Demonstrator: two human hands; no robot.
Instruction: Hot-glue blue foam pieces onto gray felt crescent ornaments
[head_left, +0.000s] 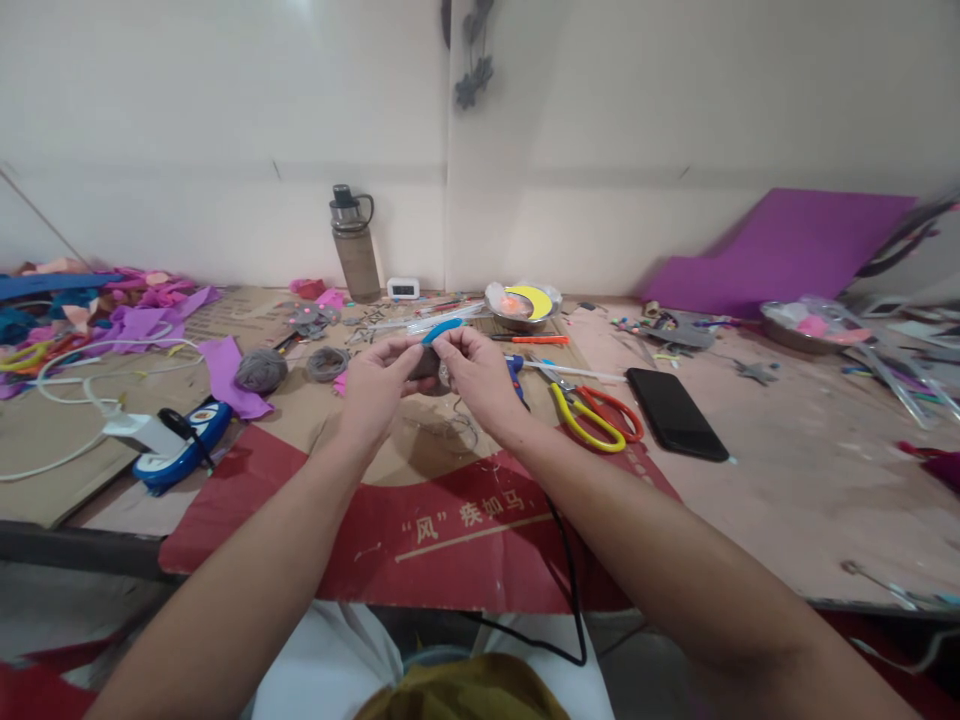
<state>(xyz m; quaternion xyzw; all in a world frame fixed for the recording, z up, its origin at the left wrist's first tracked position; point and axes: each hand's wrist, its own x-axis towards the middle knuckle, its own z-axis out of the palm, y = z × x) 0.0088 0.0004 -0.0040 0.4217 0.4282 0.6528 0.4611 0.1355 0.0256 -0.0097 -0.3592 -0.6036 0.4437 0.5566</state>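
Note:
My left hand and my right hand meet above the middle of the table, fingers closed in pinches. Between them is a small dark grey piece with a curved blue strip along its top; its exact kind is partly hidden by my fingers. Both hands grip this piece. Thin grey yarn hangs or lies just below. Right of my right hand lie scissors with yellow handles and a pair with red handles. Left of my left hand are balls of grey yarn.
A red printed cardboard sheet covers the table's front edge. A water bottle, a metal bowl and a white clock stand near the wall. A black phone lies right; a blue power strip and felt scraps lie left.

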